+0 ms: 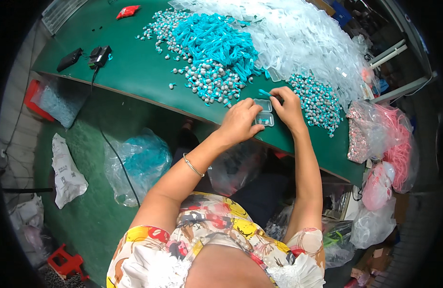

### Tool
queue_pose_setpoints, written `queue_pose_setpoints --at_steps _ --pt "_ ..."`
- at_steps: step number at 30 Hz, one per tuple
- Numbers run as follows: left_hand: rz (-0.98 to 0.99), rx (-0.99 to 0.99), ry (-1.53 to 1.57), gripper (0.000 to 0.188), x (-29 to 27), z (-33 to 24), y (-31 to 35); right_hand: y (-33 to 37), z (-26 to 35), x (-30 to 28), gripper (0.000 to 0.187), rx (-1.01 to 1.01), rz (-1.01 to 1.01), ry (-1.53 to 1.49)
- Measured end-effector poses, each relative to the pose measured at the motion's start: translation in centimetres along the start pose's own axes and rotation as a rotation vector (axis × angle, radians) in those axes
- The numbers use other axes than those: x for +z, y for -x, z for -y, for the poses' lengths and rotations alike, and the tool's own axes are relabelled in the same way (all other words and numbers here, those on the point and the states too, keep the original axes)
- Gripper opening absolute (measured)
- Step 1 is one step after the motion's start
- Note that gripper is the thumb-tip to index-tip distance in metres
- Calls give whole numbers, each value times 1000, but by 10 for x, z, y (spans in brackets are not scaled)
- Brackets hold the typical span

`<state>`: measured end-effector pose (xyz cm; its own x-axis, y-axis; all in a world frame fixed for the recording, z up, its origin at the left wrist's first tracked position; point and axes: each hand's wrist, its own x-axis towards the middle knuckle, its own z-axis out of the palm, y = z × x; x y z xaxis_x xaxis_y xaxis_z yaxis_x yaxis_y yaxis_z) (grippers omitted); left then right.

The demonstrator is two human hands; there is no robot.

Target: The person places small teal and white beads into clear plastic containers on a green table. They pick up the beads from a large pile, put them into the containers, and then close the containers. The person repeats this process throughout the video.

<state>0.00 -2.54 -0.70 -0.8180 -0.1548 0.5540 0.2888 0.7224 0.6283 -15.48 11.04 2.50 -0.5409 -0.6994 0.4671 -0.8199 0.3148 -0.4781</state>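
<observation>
The left hand's point(240, 119) fingers hold an open box point(265, 114) on the tabletop point(130, 62), something small inside; the right hand's point(286, 106) pinch a blue cord point(263, 92), not yet in. Heaped cords point(212, 38) and boxes point(308, 41) remain.

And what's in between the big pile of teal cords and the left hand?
In the head view, a heap of small grey-and-teal pieces lies on the table between the teal cord pile and the left hand.

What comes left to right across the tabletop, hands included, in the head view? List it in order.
Black box, corded device, red packet, left hand, open case, right hand, right bead pile.
</observation>
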Motion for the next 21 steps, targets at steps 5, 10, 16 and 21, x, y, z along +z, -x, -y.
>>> queue_pose_setpoints --at_steps 5,10,16,21 --pt "-16 -19 -3 49 2 1 1 33 23 -26 11 -93 21 51" --pt "46 -84 3 49 -2 0 -2 44 35 -25 14 -171 60 195" --pt "83 -114 -2 48 -2 -2 -5 43 42 -21 11 -320 91 392" --pt "66 -93 -5 49 -1 3 -1 41 48 -29 13 -254 124 337"
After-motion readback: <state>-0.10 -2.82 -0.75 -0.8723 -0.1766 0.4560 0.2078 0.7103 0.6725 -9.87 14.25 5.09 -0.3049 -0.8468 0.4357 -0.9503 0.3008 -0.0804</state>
